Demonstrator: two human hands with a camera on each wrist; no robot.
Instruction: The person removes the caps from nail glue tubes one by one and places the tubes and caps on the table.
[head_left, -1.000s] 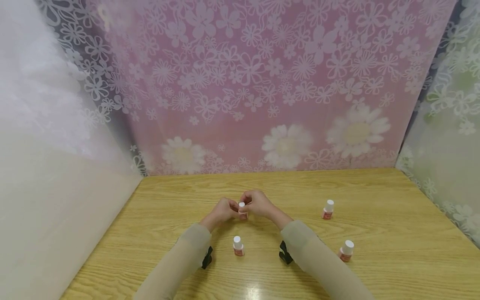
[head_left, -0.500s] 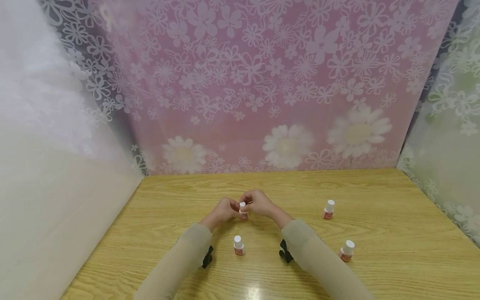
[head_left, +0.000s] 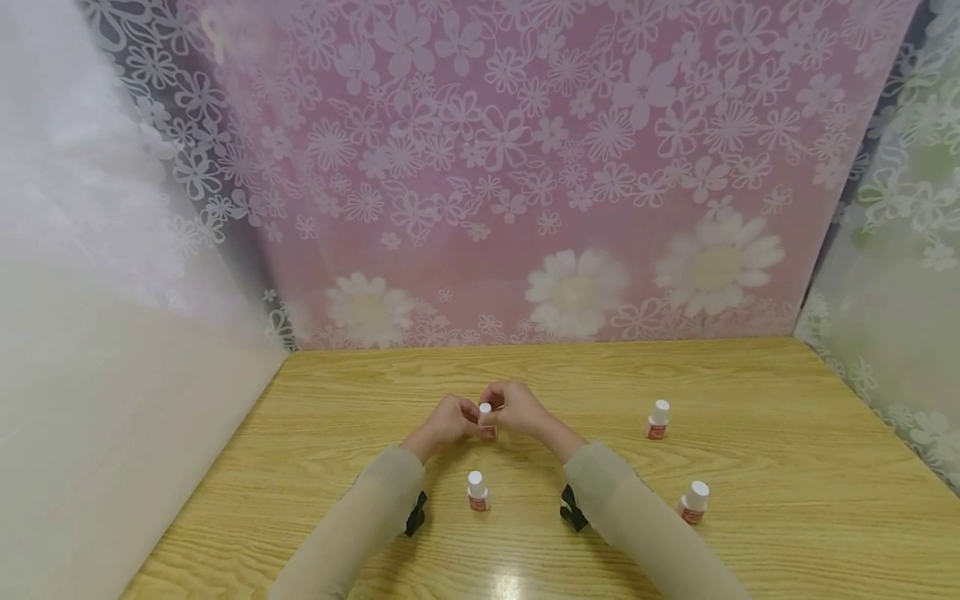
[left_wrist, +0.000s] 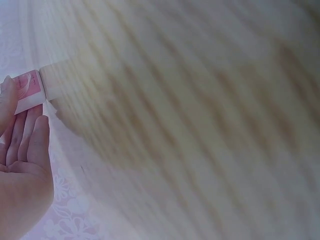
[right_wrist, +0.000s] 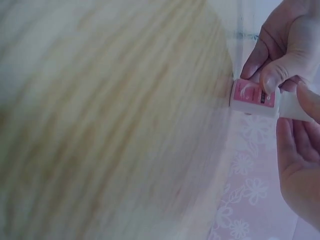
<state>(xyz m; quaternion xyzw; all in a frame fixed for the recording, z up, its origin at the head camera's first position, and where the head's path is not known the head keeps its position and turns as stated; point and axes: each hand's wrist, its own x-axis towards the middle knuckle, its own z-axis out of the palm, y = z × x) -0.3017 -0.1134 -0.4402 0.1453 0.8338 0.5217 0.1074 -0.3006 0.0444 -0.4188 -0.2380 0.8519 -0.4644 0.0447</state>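
Observation:
Between my two hands, a small white bottle with a pink label (right_wrist: 255, 96) and a white cap (right_wrist: 294, 106) stands upright on the wooden table. My left hand (head_left: 452, 419) grips the bottle's body, the thumb lying against the label. Fingers and thumb of my right hand (head_left: 519, 408) pinch the cap from the other side. In the left wrist view, only the label end of the bottle (left_wrist: 31, 91) shows beside the left hand. Nearer to me, between the forearms, another such bottle (head_left: 477, 492) stands upright.
Two more capped bottles stand on the right: one farther back (head_left: 657, 420), one nearer (head_left: 693, 502). The wooden table (head_left: 337, 392) ends at a pink flowered sheet (head_left: 465, 208). Pale sheets (head_left: 150, 350) hang at both sides. Dark bands (head_left: 573, 510) sit under the sleeves.
Both hands stay at the same bottle with almost no visible movement. The right hand's fingers shift very slightly at the cap. The other bottles stand where they were.

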